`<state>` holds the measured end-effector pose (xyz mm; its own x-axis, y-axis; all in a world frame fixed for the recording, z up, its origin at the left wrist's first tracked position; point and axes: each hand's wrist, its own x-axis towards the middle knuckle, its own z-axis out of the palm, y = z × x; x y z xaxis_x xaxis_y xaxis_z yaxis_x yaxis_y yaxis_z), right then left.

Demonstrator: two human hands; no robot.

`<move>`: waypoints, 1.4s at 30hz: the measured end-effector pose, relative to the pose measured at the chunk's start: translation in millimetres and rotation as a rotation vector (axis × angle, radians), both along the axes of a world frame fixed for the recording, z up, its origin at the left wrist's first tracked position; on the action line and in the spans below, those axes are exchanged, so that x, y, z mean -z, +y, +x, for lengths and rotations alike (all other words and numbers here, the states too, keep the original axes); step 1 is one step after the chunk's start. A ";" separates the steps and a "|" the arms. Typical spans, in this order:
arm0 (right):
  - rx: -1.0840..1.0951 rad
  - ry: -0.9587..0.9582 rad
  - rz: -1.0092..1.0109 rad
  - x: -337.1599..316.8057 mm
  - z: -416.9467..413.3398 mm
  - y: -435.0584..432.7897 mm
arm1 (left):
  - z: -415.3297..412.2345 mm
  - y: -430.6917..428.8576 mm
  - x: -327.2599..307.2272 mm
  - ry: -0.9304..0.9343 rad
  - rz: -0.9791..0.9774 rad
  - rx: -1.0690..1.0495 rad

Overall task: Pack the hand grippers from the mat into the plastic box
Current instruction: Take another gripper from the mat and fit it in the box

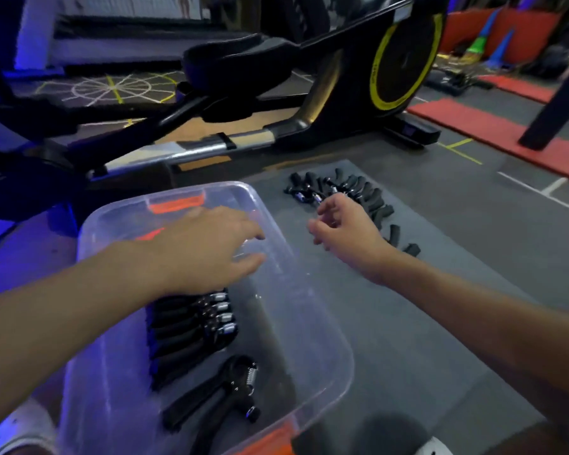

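The head view looks down at a grey mat (440, 257) spread on the gym floor, with a clear plastic box (296, 284) sitting on the mat's left part. An orange latch (174, 203) shows through the box's far end.

The left hand (207, 247) reaches over the box's middle, palm down and fingers stretched forward and slightly spread, holding nothing. Just below its wrist, inside the box, a packed row of hand grippers (191, 320) lies side by side along the left wall, black handles pointing left, and 4 chrome ends show on the right side of the row. 1 loose hand gripper (224, 389) lies flat on the box's floor nearer the camera, apart from that row, its spring end toward the middle of the box.

The right hand (345, 231) hangs over the mat just right of the box, fingers loosely curled with nothing in them. Its fingertips are close to the remaining hand grippers (342, 188), which lie in a curved line on the far part of the mat; whether a finger touches one I cannot tell. Several black handles of that line trail down behind the right wrist.

Beyond the mat stands a black exercise machine (401, 60) with a yellow-ringed wheel housing, and red floor mats (473, 126) lie to the right.
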<state>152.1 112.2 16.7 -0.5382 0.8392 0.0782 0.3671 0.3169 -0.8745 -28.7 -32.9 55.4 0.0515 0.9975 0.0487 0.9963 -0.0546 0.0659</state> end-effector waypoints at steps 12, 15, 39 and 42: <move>0.449 -0.345 -0.041 156.0 95.7 143.4 | 38.2 67.8 40.6 0.028 -0.045 0.056; 0.478 -0.442 0.022 166.6 91.4 156.8 | 32.5 70.0 46.1 0.032 -0.060 0.056; 0.333 0.148 -0.010 61.8 50.3 108.0 | 37.5 54.8 11.2 -0.147 0.014 -0.005; 0.222 0.261 -0.028 12.0 30.1 69.9 | 36.7 41.9 -3.6 -0.258 0.086 -0.056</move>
